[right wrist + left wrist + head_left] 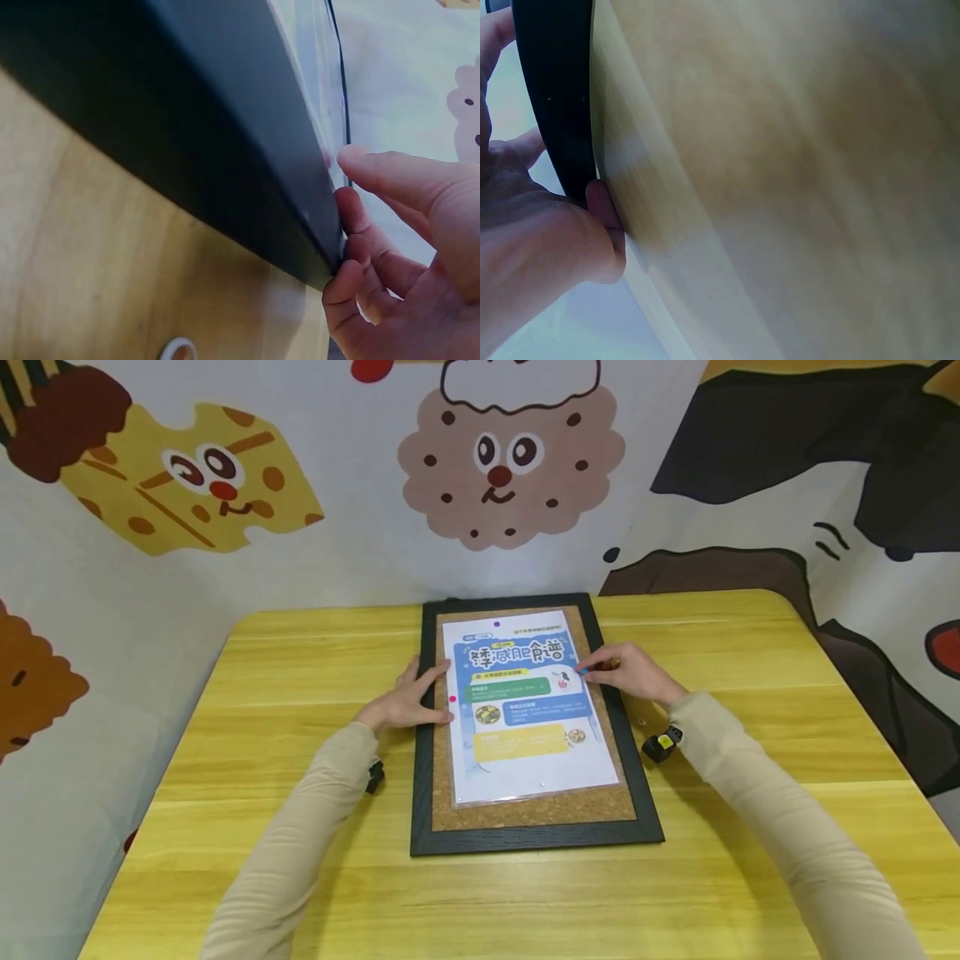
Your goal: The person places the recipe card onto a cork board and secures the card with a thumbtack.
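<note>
In the head view, flat on the tabletop (pixel 540 902): a cork board (pixel 534 814) with a black frame (pixel 423 777). Right on the cork board, a shiny paper sheet (pixel 528 706) with bright boxes. At the sheet's top, a purple pin (pixel 497 624); near its left edge, a pink pin (pixel 452 699), both likely there to stop slipping. At the cork board's left side, the left hand (pixel 405 702), fingers wide apart, reaching over the frame to the sheet's edge, with nothing pinched. Seems good for keeping everything still. At the cork board's right side, the right hand (pixel 633 673), thumb and finger close together on a tiny blue pin (pixel 584 672) by the sheet's right edge. Probably pinched that way because of the pin's small size.

In the left wrist view, the black frame up close, with one fingertip at its outer side. Cannot tell much about the other fingertips.

In the right wrist view, thumb up by the cork board's edge, other fingers bent beside the frame, maybe for steadiness. Near the cork board, a bit of white ring (pixel 178 349).
</note>
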`<action>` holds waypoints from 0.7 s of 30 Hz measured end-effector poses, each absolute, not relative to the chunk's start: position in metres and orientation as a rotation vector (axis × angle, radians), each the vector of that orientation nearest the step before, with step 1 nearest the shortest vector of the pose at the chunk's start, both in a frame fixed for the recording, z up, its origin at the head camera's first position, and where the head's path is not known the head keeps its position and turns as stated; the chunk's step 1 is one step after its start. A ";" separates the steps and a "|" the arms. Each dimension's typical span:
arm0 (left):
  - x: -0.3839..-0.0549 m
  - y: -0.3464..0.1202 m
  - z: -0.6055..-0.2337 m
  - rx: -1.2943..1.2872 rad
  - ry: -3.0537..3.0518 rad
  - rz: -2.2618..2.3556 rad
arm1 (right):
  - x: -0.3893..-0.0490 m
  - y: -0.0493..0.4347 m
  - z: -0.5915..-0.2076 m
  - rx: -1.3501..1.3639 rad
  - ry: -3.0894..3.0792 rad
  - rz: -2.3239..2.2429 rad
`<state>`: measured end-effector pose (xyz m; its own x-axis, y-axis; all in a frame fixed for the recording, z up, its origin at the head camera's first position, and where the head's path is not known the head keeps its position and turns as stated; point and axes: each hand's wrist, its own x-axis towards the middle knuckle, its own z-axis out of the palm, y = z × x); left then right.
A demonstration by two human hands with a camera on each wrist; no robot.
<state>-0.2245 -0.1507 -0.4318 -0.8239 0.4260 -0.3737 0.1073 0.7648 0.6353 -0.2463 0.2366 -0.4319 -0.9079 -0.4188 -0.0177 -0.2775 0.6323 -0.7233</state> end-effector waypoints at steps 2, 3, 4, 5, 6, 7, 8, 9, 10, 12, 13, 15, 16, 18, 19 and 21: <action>-0.225 -0.151 -0.432 0.402 2.451 0.839 | -0.248 0.236 -0.432 -0.553 2.648 -1.144; -0.225 -0.151 -0.432 0.405 2.453 0.838 | -0.248 0.236 -0.432 -0.543 2.642 -1.146; -0.225 -0.151 -0.432 0.405 2.453 0.839 | -0.249 0.236 -0.432 -0.539 2.638 -1.147; -0.225 -0.151 -0.432 0.408 2.454 0.839 | -0.249 0.236 -0.432 -0.534 2.634 -1.149; -0.224 -0.151 -0.432 0.407 2.454 0.840 | -0.250 0.236 -0.432 -0.528 2.630 -1.150; -0.224 -0.151 -0.432 0.410 2.454 0.841 | -0.250 0.236 -0.433 -0.525 2.625 -1.151; -0.224 -0.152 -0.432 0.409 2.454 0.841 | -0.250 0.235 -0.433 -0.521 2.619 -1.152; -0.224 -0.152 -0.432 0.411 2.454 0.844 | -0.251 0.235 -0.433 -0.515 2.612 -1.154; -0.224 -0.152 -0.432 0.408 2.453 0.845 | -0.251 0.235 -0.433 -0.509 2.603 -1.158; -0.224 -0.152 -0.432 0.409 2.453 0.844 | -0.251 0.234 -0.433 -0.491 2.594 -1.160; -0.224 -0.152 -0.432 0.411 2.453 0.843 | -0.251 0.234 -0.434 -0.486 2.591 -1.159; -0.224 -0.152 -0.432 0.410 2.452 0.843 | -0.251 0.234 -0.434 -0.477 2.591 -1.150; -0.224 -0.152 -0.432 0.410 2.453 0.842 | -0.252 0.233 -0.434 -0.476 2.592 -1.144; -0.224 -0.152 -0.433 0.411 2.452 0.842 | -0.252 0.234 -0.435 -0.473 2.595 -1.134; -0.224 -0.152 -0.433 0.413 2.452 0.843 | -0.252 0.234 -0.435 -0.474 2.593 -1.133; -0.225 -0.152 -0.434 0.412 2.450 0.847 | -0.252 0.234 -0.435 -0.478 2.592 -1.132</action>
